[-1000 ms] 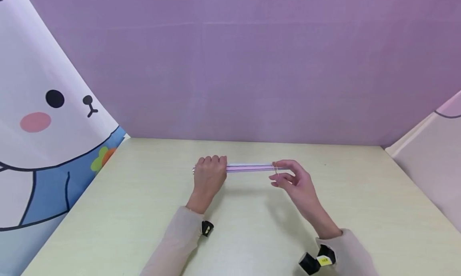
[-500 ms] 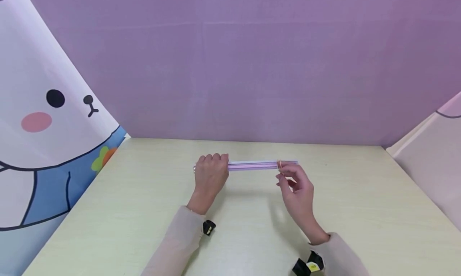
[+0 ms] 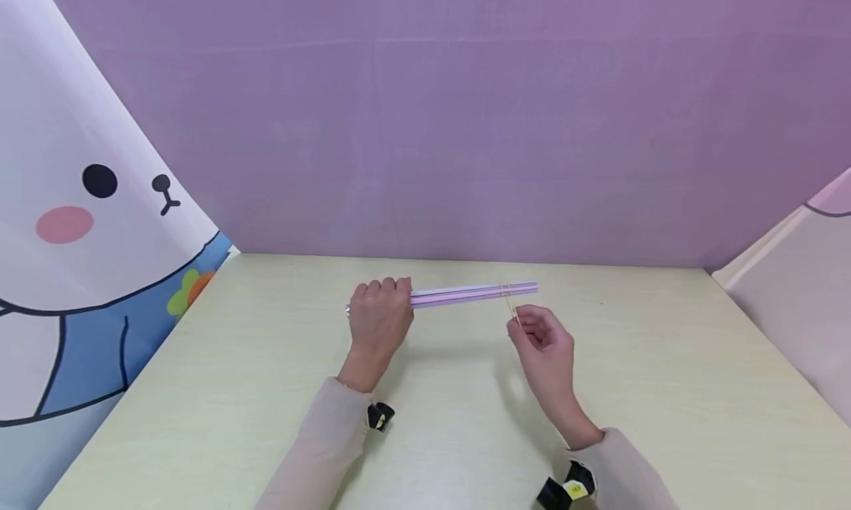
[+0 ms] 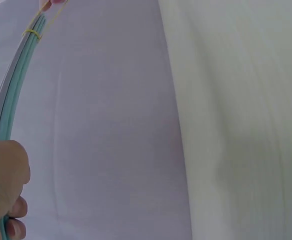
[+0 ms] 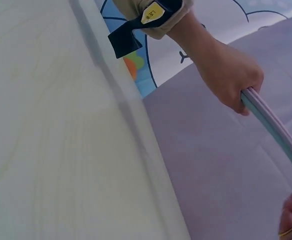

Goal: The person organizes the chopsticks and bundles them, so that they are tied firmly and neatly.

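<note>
A bundle of slender pastel sticks that look like chopsticks (image 3: 459,296) is held above the table, its right end tilted slightly up. My left hand (image 3: 380,314) grips it near the left end, where small shiny tips poke out past the fist. Around the bundle near its right end goes a thin yellow rubber band (image 4: 32,33). My right hand (image 3: 545,347), just below that end, pinches the band's loop and stretches it down from the sticks. In the right wrist view, the sticks (image 5: 276,125) run from the left fist to the right fingers (image 5: 287,215).
Under both hands lies a pale wooden table (image 3: 266,347). Behind it stands a purple backdrop (image 3: 425,148). A cartoon-printed panel (image 3: 100,288) borders the left side, and a pale panel (image 3: 798,288) borders the right.
My right hand has slipped off the sticks' end to below it, drawing the band out into a stretched loop. The bundle's right end has risen; my left hand has shifted slightly left.
</note>
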Demonstrator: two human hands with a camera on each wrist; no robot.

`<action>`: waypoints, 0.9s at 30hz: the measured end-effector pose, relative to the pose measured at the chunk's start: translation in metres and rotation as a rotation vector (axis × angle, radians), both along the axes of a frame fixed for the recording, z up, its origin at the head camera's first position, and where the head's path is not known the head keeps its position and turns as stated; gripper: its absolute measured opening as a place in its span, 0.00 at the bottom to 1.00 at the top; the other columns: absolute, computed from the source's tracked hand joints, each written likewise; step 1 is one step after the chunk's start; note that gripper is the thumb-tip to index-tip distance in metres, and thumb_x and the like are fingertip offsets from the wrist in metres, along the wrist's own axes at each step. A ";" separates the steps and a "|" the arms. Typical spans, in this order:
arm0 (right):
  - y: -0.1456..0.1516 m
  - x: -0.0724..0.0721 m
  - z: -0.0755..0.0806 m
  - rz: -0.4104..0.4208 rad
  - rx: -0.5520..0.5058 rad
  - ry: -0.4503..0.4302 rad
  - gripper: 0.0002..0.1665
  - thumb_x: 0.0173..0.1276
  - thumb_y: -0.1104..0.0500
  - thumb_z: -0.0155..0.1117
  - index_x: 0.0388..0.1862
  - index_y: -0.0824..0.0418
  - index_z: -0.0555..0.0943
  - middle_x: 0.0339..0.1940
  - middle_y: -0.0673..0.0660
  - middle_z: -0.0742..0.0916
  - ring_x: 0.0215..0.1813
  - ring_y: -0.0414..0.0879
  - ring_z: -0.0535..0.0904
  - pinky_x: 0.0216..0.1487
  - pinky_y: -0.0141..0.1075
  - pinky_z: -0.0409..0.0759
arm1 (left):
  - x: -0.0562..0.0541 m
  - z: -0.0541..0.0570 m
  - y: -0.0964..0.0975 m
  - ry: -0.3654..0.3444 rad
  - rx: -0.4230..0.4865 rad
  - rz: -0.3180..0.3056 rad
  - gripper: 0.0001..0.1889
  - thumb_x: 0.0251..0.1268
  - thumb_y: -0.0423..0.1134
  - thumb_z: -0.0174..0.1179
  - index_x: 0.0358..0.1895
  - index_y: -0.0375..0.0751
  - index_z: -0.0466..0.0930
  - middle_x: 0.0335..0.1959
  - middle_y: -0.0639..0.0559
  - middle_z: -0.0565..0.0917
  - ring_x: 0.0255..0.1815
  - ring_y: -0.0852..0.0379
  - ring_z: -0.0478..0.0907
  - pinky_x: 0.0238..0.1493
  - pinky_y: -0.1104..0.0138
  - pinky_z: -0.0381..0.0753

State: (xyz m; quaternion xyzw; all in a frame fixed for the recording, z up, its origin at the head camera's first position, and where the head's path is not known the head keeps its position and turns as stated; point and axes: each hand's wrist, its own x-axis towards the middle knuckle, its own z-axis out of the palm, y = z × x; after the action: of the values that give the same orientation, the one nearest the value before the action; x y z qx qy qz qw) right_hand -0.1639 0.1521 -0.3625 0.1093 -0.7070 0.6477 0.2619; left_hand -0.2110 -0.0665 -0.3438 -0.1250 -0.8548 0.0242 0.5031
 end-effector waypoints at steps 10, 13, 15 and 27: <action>-0.002 -0.007 0.000 -0.179 0.518 0.747 0.10 0.65 0.63 0.59 0.28 0.67 0.82 0.24 0.58 0.85 0.29 0.48 0.80 0.50 0.38 0.74 | 0.004 -0.007 0.008 -0.027 -0.004 -0.047 0.11 0.51 0.33 0.66 0.16 0.42 0.76 0.10 0.51 0.75 0.08 0.58 0.64 0.13 0.69 0.61; -0.004 -0.009 0.001 -0.132 0.579 0.949 0.17 0.69 0.59 0.55 0.23 0.66 0.80 0.21 0.56 0.83 0.24 0.48 0.78 0.46 0.41 0.77 | 0.005 -0.007 0.008 -0.038 -0.006 -0.047 0.10 0.46 0.30 0.66 0.15 0.43 0.75 0.09 0.52 0.74 0.08 0.59 0.61 0.13 0.69 0.59; -0.005 -0.010 0.002 -0.084 0.586 1.028 0.17 0.69 0.60 0.54 0.21 0.67 0.79 0.19 0.56 0.82 0.21 0.46 0.76 0.37 0.37 0.79 | 0.005 -0.005 0.008 -0.036 -0.013 -0.056 0.10 0.44 0.29 0.65 0.15 0.43 0.75 0.09 0.52 0.73 0.09 0.59 0.60 0.13 0.69 0.59; -0.006 -0.007 -0.016 0.208 0.073 0.624 0.06 0.63 0.78 0.50 0.30 0.83 0.73 0.31 0.51 0.84 0.30 0.37 0.77 0.33 0.24 0.75 | 0.007 0.010 0.010 0.076 -0.038 -0.036 0.17 0.52 0.34 0.66 0.12 0.43 0.70 0.07 0.52 0.71 0.08 0.58 0.60 0.14 0.70 0.58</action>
State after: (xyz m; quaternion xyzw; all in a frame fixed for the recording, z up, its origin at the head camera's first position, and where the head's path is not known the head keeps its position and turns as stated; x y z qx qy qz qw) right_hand -0.1713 0.1461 -0.3790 0.3835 -0.6006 0.5804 0.3941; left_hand -0.2037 -0.0568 -0.3342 -0.1490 -0.8321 0.0361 0.5330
